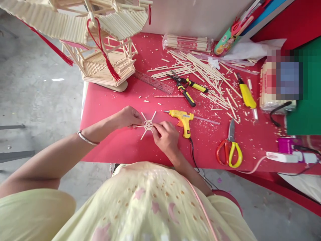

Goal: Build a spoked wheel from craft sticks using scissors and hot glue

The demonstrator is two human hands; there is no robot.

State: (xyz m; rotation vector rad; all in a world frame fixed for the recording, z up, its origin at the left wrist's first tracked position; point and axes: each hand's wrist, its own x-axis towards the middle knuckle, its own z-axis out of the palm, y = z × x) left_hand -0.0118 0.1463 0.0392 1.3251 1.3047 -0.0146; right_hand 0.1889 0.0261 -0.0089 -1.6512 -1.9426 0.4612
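A small star-shaped piece of thin wooden sticks (147, 125) lies on the red table (120, 144). My left hand (129, 117) pinches its left side with closed fingers. My right hand (167, 136) pinches its right side, fingers curled. A silver bangle (86, 138) sits on my left wrist. Just right of my right hand a yellow glue gun (182, 119) lies with its nozzle pointing left.
A stick-built pavilion model with red tassels (100, 43) stands at the table's back left. A ruler (153, 82), yellow-handled cutters (187, 87), a yellow knife (247, 95), loose sticks (200, 72), scissors (230, 150) and a power strip (288, 156) are spread to the right.
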